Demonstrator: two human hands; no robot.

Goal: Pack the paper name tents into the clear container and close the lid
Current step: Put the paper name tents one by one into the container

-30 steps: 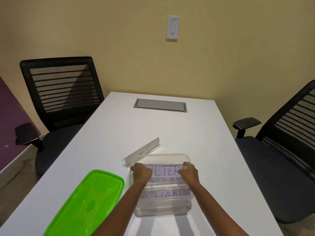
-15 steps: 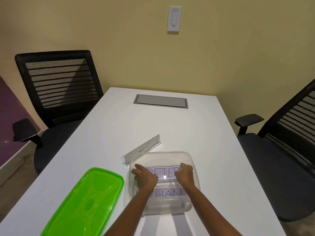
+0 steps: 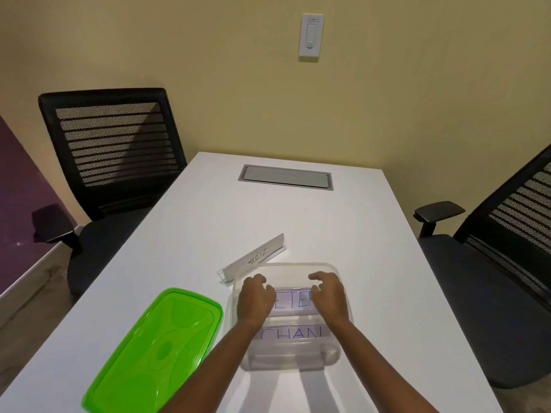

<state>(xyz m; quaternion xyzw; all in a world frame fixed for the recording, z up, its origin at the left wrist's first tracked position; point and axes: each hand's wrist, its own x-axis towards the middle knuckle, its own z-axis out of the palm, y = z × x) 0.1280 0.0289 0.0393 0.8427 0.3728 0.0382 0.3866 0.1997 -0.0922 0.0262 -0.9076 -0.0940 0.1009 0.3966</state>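
Observation:
The clear container (image 3: 293, 265) sits on the white table (image 3: 268, 216) near its front edge. Two paper name tents lie flat inside: "PETER" (image 3: 293, 303) at the far side and "CHAN" (image 3: 290, 334) nearer me. My left hand (image 3: 256, 299) rests over the left end of the "PETER" tent and hides its first letter. My right hand (image 3: 328, 293) covers the right end. Both hands have loosely curled fingers raised off the paper, gripping nothing. A third tent, "ZEBRA" (image 3: 253, 257), stands on the table just behind the container's far left corner. The green lid (image 3: 158, 350) lies to the left.
A grey cable hatch (image 3: 285, 177) is set into the table's far end. Black mesh office chairs stand at the left (image 3: 113, 150) and right (image 3: 507, 248) sides. A wall switch (image 3: 311, 35) is on the yellow wall ahead.
My hands lowered the "PETER" tent from the container's rim down inside, and it covered the tent under it. The fingers have now lifted off it.

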